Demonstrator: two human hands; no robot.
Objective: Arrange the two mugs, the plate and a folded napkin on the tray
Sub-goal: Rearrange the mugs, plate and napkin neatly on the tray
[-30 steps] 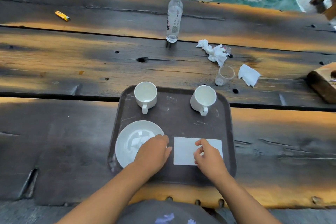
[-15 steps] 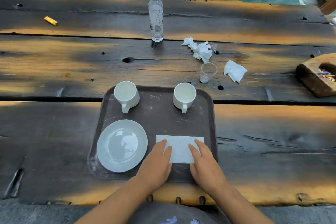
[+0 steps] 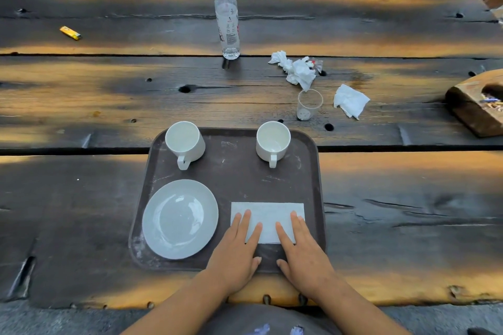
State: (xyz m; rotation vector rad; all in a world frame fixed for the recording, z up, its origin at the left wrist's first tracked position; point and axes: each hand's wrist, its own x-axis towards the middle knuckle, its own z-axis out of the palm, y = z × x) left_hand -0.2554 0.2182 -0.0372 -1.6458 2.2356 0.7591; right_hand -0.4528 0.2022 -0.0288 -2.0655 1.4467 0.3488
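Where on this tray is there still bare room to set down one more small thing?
Bare tray shows between the left mug and right mug, down to the strip above the napkin. The near half is crowded: plate, napkin beside it, and the left hand and right hand flat on the napkin.

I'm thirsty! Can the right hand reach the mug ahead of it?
Probably yes: the right hand rests flat on the napkin, and only bare tray lies before the right mug.
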